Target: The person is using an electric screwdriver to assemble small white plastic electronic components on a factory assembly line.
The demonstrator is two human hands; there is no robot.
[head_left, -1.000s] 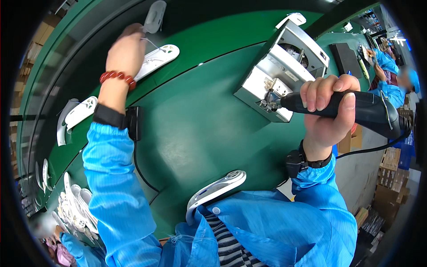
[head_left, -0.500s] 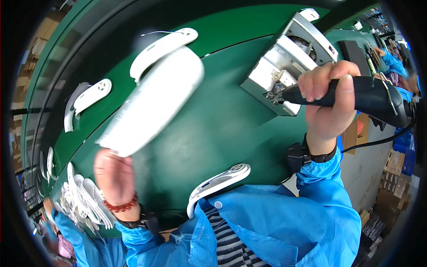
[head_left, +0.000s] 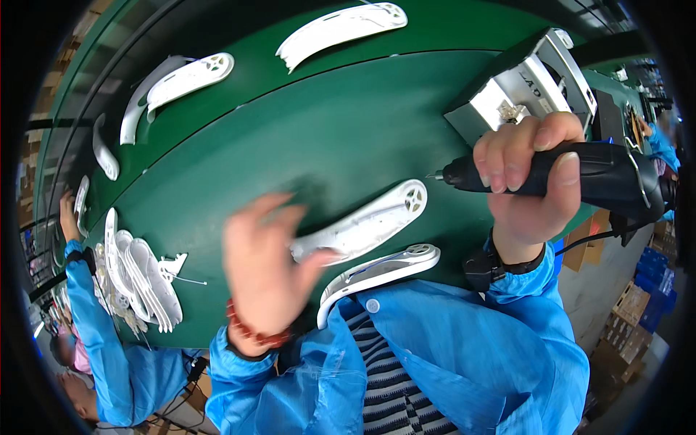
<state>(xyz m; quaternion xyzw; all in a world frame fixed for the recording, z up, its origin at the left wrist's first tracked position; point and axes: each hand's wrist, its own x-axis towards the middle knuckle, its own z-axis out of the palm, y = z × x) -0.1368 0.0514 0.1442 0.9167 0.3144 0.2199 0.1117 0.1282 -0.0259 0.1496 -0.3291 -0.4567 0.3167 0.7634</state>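
My right hand (head_left: 529,163) is wrapped round a black electric screwdriver (head_left: 587,170), whose bit points left. Just left of the bit, a white curved plastic shell (head_left: 370,223) with a round spoked end lies tilted over the green table. Over the shell's left end is my left hand (head_left: 264,264), blurred, fingers apart and thumb across the shell's edge; I cannot tell how firmly it touches. Nearer my body rests a second white curved shell (head_left: 380,270) with a dark wire along it.
A metal box (head_left: 500,94) with an open front stands at the far right. More white shells (head_left: 341,32) lie on the far green strip. Nested white shells (head_left: 145,279) and loose fittings sit at the left, beside a co-worker's blue sleeve (head_left: 101,326). A black cable (head_left: 583,239) hangs right.
The screwdriver's tip has come away from the metal box to near the shell. My left hand has moved right, and the blurred white piece at its fingers is no longer raised there. The view has shifted.
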